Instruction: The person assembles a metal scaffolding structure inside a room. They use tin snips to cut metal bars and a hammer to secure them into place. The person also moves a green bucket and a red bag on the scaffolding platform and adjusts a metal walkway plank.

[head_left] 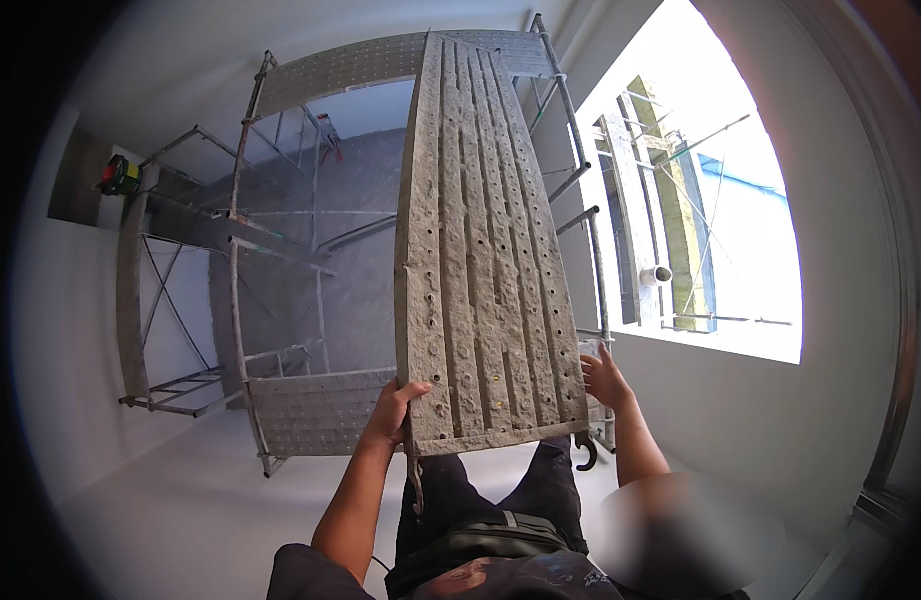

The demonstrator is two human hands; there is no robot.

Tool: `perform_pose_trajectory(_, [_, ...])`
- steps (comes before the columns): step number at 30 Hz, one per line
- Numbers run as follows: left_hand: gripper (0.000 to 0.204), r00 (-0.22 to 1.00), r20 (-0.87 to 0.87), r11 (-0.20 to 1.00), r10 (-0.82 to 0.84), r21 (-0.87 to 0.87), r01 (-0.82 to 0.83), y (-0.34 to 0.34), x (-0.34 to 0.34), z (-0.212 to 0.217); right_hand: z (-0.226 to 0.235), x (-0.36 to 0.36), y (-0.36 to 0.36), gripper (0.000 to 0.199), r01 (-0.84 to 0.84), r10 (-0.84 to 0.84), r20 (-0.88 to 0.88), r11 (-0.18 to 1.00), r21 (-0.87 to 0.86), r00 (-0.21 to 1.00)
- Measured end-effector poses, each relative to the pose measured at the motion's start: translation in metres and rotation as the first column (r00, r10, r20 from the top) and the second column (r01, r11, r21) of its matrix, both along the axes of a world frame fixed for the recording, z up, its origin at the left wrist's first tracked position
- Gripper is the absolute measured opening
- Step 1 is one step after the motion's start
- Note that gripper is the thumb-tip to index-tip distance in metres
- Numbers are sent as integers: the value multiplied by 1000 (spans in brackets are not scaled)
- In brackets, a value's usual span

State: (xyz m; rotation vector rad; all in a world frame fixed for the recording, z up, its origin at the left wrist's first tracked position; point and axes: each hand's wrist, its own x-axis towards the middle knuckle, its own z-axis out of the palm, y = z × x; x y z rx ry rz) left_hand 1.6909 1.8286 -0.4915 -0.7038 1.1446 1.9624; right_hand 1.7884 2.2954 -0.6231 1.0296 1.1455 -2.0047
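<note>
A long grey scaffold plank, ribbed, dotted with holes and crusted with dried cement, stretches away from me. Its far end overlaps a crosswise plank on a scaffold frame. My left hand is closed on the near left edge, thumb on top and fingers underneath. At the near right edge, my right hand holds the plank's side with its thumb raised; its fingertips are partly hidden behind the edge. A curved hook hangs from the near right corner, and another hook from the left.
Scaffold poles stand left of the plank, with a lower perforated platform between them. More scaffolding stands farther left, with a green-and-black round object on top. At right, a bright window opening cuts the white wall.
</note>
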Motion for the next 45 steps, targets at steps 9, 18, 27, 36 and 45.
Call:
perform_pose_trajectory(9, [56,986,-120,965,-117,-248,84,17,9,-17,-85,-60,-63,106,-98,0,289,940,326,957])
perform_pose_trajectory(18, [76,998,51,935,-27,-352,43,18,27,-104,17,-106,-5,55,2,-6,19,981,194,1000])
perform_pose_trajectory(27, [93,982,164,954,-93,-266,135,101,72,-166,101,-132,52,55,-162,229,-54,818,551,972])
perform_pose_trajectory(36, [88,976,30,897,-214,-390,209,171,85,-131,83,-53,133,51,38,-7,-73,900,434,997])
perform_pose_trajectory(45, [71,989,-30,868,-146,-484,113,219,66,-126,16,-54,165,49,57,-69,19,927,370,997])
